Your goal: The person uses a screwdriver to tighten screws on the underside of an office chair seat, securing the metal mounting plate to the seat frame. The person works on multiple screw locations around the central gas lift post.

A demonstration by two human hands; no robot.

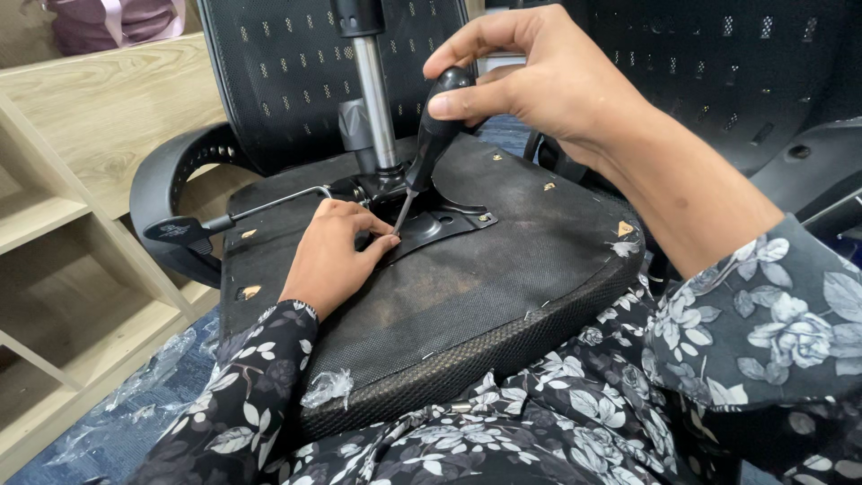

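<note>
An upturned black office chair seat [467, 296] rests on my lap, its underside facing up. A black metal mounting plate [431, 224] with a chrome gas cylinder [375, 99] sits at its middle. My right hand [539, 81] grips the black handle of a screwdriver [431, 144], whose metal tip points down at the plate. My left hand [334, 251] lies on the seat, fingertips touching the plate right beside the screwdriver tip, seemingly pinching something small I cannot make out.
A thin metal lever [269, 207] with a black paddle sticks out left from the mechanism. A curved black armrest [171, 189] lies at left. Wooden shelving [81, 180] stands on the left. Another black mesh chair [736, 63] is behind at right. Plastic wrap lies on the blue floor [135, 404].
</note>
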